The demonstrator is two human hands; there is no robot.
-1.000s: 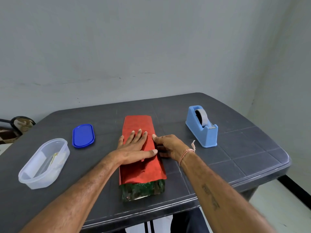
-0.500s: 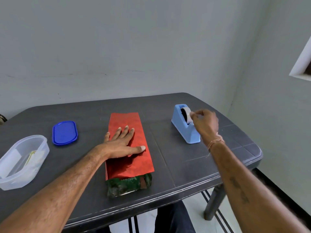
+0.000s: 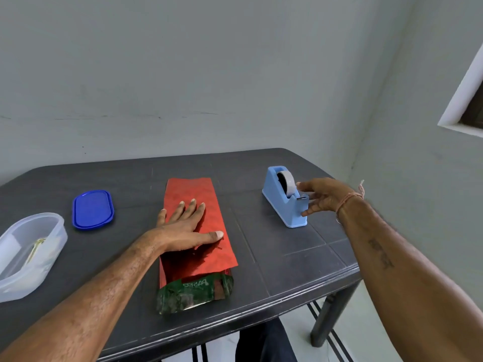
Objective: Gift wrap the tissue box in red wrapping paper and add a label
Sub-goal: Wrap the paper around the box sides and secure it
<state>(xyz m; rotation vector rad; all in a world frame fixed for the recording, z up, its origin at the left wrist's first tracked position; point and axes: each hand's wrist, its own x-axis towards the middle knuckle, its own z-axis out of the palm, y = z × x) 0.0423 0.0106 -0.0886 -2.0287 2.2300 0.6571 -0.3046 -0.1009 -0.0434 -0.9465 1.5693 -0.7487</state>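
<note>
The tissue box (image 3: 194,291) lies lengthwise in the middle of the table, its green printed end sticking out toward me. Red wrapping paper (image 3: 206,259) is folded over its top. My left hand (image 3: 183,228) presses flat on the paper with fingers straight and thumb stretched to the right. My right hand (image 3: 324,195) reaches to the blue tape dispenser (image 3: 279,205) at the right. Its fingers are spread around the cutter end, the index finger pointing at the tape roll (image 3: 286,182). No pulled tape shows between the fingers.
A blue oval lid (image 3: 92,209) lies to the left of the box. A clear plastic container (image 3: 15,278) with small items inside stands at the left edge. The dark table (image 3: 287,259) ends close in front and at the right; a wall is behind.
My right hand left the paper's right edge, went to the tape dispenser, and now sits at its cutter end with spread fingers. My left hand stays pressed on the paper.
</note>
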